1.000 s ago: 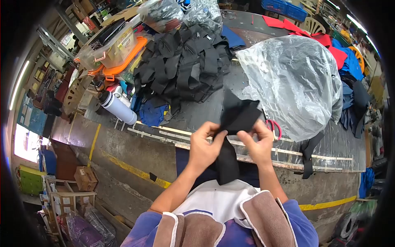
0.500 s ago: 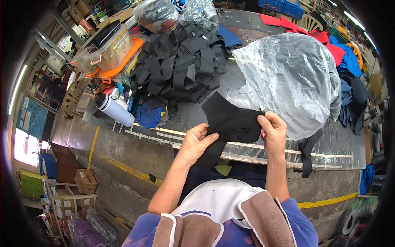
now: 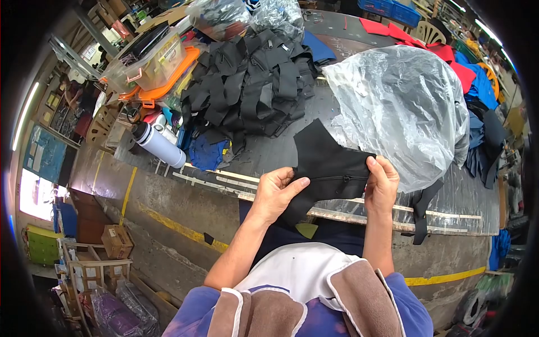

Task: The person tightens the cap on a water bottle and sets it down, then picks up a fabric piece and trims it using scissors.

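A black fabric piece with a zipper (image 3: 330, 163) is stretched between my hands above the table's front edge. My left hand (image 3: 275, 196) pinches its left edge between thumb and fingers. At the opposite edge, my right hand (image 3: 383, 182) grips it near one end of the zipper. One flap of the cloth points up toward the back, and another hangs down toward my lap. Beyond it lies a heap of similar black pieces (image 3: 247, 84), some with zippers showing. A clear plastic bag (image 3: 398, 112) spreads over the table to the right.
The dark table (image 3: 466, 196) has measuring strips along its front edge. A bottle (image 3: 160, 147), a blue cloth (image 3: 205, 153) and a clear bin (image 3: 151, 62) stand or lie on the left. A black strip (image 3: 422, 216) hangs over the front edge. Red fabric (image 3: 438, 50) lies at back right.
The black piece has turned slightly and its zipper now faces me more plainly. Both hands have shifted a little to the right with it, keeping their hold.
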{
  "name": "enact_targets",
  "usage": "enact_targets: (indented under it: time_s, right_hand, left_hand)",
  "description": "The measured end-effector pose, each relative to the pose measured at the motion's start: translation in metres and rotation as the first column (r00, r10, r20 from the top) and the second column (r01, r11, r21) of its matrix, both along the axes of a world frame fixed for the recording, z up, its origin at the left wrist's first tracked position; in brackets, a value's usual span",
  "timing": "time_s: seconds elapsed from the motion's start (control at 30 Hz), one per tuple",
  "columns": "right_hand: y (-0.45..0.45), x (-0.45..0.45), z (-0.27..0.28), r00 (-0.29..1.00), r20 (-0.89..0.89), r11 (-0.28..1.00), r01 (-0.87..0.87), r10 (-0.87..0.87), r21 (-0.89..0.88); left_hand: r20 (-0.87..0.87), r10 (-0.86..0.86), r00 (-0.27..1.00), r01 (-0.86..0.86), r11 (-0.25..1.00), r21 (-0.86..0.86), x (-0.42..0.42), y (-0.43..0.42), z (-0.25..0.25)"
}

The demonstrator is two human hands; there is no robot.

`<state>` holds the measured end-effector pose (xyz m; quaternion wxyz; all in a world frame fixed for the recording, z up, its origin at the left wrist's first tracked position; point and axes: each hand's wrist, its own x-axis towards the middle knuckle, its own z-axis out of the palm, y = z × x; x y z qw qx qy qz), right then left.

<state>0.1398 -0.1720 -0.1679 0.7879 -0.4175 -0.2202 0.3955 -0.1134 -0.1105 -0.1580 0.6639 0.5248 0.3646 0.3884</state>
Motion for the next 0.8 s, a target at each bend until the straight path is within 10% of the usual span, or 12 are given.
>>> enact_targets:
  time_s: [0.8]
  right_hand:
    - [-0.016, 0.004, 0.005, 0.998, 0.056, 0.993, -0.027, 0.02, 0.119]
  left_hand:
    - [-0.051, 0.094, 0.994, -0.085, 0.982, 0.169, 0.014, -0.001, 0.016]
